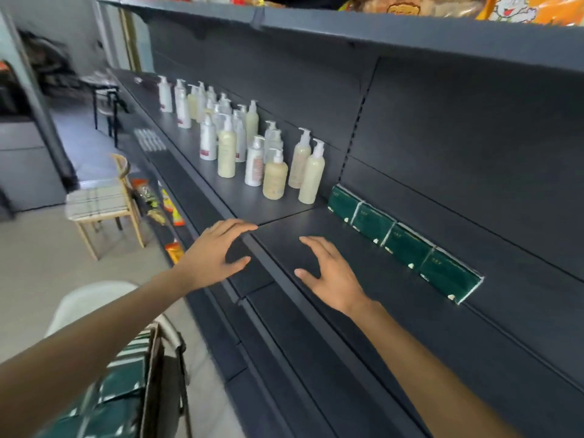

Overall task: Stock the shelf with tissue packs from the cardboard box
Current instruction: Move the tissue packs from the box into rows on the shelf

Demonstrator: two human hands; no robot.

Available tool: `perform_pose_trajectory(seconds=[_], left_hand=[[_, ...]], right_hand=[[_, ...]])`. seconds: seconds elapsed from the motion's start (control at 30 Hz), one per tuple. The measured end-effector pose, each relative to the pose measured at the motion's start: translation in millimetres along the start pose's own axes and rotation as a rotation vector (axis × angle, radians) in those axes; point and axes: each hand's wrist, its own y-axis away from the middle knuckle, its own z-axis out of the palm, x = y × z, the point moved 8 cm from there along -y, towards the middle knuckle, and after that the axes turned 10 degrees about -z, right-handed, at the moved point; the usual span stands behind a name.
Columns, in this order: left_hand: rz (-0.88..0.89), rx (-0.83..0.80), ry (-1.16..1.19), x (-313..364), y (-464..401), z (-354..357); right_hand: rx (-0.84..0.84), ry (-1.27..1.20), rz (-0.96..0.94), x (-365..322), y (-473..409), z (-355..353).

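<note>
Several dark green tissue packs (404,243) stand in a row against the back wall of the dark shelf (395,311). My left hand (215,254) hovers over the shelf's front edge, fingers spread and empty. My right hand (328,273) hangs above the bare shelf board in front of the row, fingers relaxed, holding nothing. At the lower left the cardboard box (155,384) holds more green tissue packs (107,403); my left forearm crosses above it.
Several white and cream pump bottles (252,147) stand on the same shelf to the left of the row. Snack bags (505,7) fill the shelf above. A wooden chair (101,203) stands on the floor at left, and lower shelves carry orange packets (173,251).
</note>
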Motion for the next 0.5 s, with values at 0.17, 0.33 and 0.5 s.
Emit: perform_pose_trajectory(seconds=[0.17, 0.33, 0.5], left_hand=[[-0.101, 0.016, -0.028, -74.0, 63.3, -43.9], [-0.274, 0.022, -0.079, -160.5, 138.1, -85.0], [-0.446, -0.001, -0.102, -255.8, 223.7, -116.5]], right_hand=[[-0.057, -0.066, -0.113, -65.4, -43.3, 59.7], [-0.135, -0.131, -0.2, -130.8, -79.6, 134.8], [-0.245, -0.177, -0.177, -180.6, -100.9, 231.9]])
